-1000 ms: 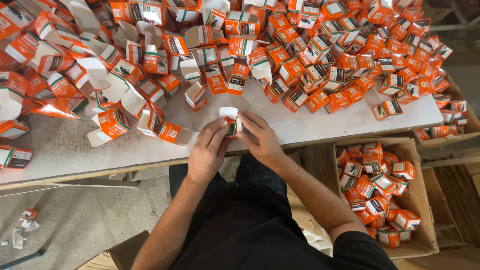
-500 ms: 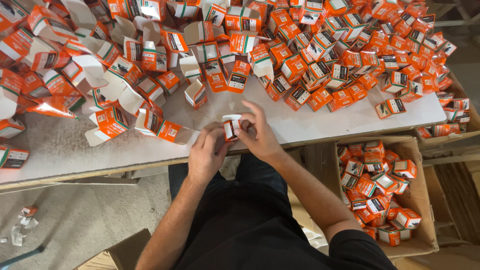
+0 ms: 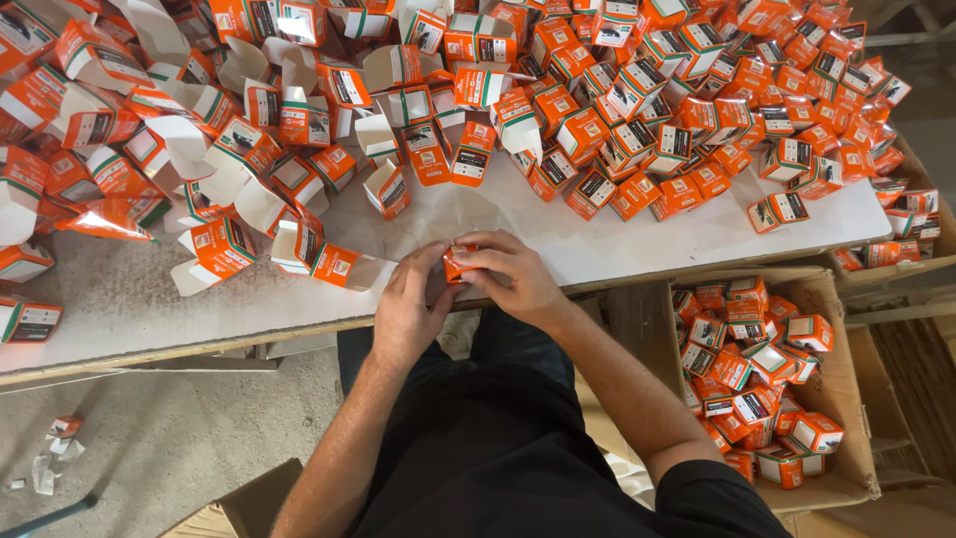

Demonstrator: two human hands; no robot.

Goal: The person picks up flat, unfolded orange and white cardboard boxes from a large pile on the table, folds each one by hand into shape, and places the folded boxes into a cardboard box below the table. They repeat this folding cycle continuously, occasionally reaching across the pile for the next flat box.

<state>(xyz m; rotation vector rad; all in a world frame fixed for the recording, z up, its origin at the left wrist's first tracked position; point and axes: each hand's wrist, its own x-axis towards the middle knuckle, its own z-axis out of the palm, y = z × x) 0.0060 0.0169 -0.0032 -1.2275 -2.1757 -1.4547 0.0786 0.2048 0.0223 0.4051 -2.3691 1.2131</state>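
A small orange carton (image 3: 458, 264) sits between both my hands at the table's near edge. My left hand (image 3: 411, 304) grips it from the left and my right hand (image 3: 505, 276) covers it from above and the right, so most of it is hidden. Open, unfolded orange-and-white cartons (image 3: 214, 249) lie on the table to the left. Closed orange cartons (image 3: 637, 100) are heaped across the back and right.
The white table (image 3: 617, 244) has a bare strip along its front. A brown cardboard box (image 3: 846, 399) at the lower right holds several closed orange cartons. Paper scraps (image 3: 55, 453) lie on the grey floor at the lower left.
The carton's white open flap showed between my fingers earlier; now only orange shows and my right hand has closed over it. Both hands have dropped slightly toward the table edge.
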